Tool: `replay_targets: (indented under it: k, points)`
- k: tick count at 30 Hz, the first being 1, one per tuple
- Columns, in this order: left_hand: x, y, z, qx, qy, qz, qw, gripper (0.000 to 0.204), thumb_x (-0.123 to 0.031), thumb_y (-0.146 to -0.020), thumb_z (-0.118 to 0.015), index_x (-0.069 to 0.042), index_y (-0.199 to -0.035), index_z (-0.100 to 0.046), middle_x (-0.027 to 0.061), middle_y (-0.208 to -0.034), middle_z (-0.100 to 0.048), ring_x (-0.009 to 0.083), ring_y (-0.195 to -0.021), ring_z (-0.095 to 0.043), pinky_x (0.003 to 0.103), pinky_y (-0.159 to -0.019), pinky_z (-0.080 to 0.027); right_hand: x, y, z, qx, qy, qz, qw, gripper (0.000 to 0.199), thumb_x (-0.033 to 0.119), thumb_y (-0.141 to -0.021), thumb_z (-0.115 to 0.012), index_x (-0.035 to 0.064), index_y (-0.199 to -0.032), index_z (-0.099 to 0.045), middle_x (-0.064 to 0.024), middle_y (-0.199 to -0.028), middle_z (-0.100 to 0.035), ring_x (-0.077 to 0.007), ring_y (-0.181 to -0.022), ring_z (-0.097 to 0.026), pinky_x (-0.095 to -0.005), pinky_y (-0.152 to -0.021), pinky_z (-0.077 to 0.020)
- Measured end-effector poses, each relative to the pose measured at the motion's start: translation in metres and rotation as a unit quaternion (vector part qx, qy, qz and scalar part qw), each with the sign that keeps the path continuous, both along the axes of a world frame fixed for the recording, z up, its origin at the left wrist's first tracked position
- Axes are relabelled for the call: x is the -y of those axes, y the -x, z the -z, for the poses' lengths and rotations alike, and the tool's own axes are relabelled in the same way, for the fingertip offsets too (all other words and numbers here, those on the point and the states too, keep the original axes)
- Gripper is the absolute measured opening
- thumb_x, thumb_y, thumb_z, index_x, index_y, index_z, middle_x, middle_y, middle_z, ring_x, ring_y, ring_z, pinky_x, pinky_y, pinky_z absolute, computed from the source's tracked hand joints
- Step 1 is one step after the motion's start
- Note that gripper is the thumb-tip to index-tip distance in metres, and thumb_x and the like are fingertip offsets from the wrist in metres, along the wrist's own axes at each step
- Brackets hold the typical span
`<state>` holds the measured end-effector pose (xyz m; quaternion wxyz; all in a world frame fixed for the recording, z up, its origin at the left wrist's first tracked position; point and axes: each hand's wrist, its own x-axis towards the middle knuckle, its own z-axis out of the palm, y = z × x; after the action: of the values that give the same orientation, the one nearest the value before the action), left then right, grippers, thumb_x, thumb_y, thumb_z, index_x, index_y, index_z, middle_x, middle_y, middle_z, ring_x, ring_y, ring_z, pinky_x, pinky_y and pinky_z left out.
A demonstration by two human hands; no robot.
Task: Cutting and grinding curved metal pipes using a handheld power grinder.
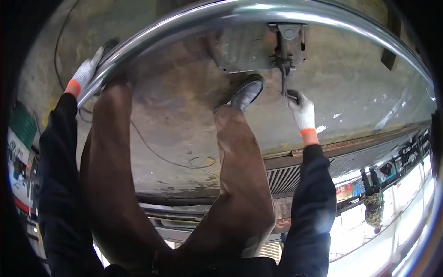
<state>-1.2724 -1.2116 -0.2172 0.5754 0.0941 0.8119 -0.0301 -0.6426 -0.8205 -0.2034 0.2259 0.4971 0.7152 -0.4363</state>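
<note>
A thick, shiny metal pipe [184,23] arcs across the far side of the view. My left hand [85,71], in a white knit glove with an orange cuff, grips its left end; part of the fingers is hidden behind the pipe. Beneath the pipe's middle, a grey metal bracket [289,34] with a hinged lever [284,76] sits on a flat metal plate [244,53]. My right hand [302,111], gloved the same way, is closed around the lever's near end. The exact shape of the part in its fingers is hard to make out.
My dark shoe [248,92] stands beside the plate. A thin cable [157,154] loops over the stained concrete floor [175,115] between my legs. A slatted grate [284,180] lies near my right forearm. Another person [373,203] is far off at the right.
</note>
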Motion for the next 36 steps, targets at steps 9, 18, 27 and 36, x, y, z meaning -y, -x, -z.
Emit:
replay_targets:
  k: [9,18,27,36]
  points:
    - [-0.017,-0.011,-0.044,-0.005,0.006,0.047,0.999,0.097,-0.082,-0.092,-0.037,0.006,-0.112,-0.073,0.0313,-0.111,-0.071,0.0450,-0.111,-0.064,0.044,-0.100,-0.045,0.089,0.015,0.021,0.040,0.087,0.175,0.980,0.040,0.016,-0.100,-0.065,0.0006,-0.136,-0.063,-0.0106,-0.097,-0.074,-0.0164,-0.076,-0.073,-0.0301,-0.064,-0.0566]
    - [0.060,0.008,-0.051,-0.142,-0.059,0.083,0.985,0.069,-0.062,-0.101,-0.043,-0.001,-0.115,-0.072,0.0276,-0.109,-0.071,0.0430,-0.108,-0.065,0.045,-0.094,-0.048,0.028,-0.017,0.052,0.029,-0.038,0.273,0.961,0.017,0.012,-0.098,-0.063,0.0057,-0.113,-0.064,-0.0057,-0.086,-0.066,-0.0145,-0.068,-0.067,-0.0284,-0.060,-0.0542]
    - [0.125,-0.013,-0.071,-0.285,-0.075,0.098,0.951,0.056,-0.048,-0.100,-0.053,-0.004,-0.134,-0.064,0.0199,-0.139,-0.062,0.0331,-0.134,-0.054,0.040,-0.113,-0.042,0.118,0.055,-0.038,0.151,0.109,0.076,0.980,0.056,0.020,-0.098,-0.064,0.0122,-0.151,-0.048,-0.0107,-0.097,-0.077,-0.0144,-0.068,-0.073,-0.0306,-0.057,-0.0552]
    - [0.036,-0.027,-0.070,-0.204,-0.167,0.116,0.958,0.078,-0.061,-0.091,-0.061,0.003,-0.135,-0.061,0.0249,-0.139,-0.060,0.0393,-0.133,-0.053,0.045,-0.114,-0.039,0.141,0.200,-0.018,0.032,0.131,-0.135,0.982,0.046,0.026,-0.099,-0.065,-0.0033,-0.135,-0.060,-0.0238,-0.122,-0.071,-0.0346,-0.114,-0.069,-0.0392,-0.098,-0.0521]
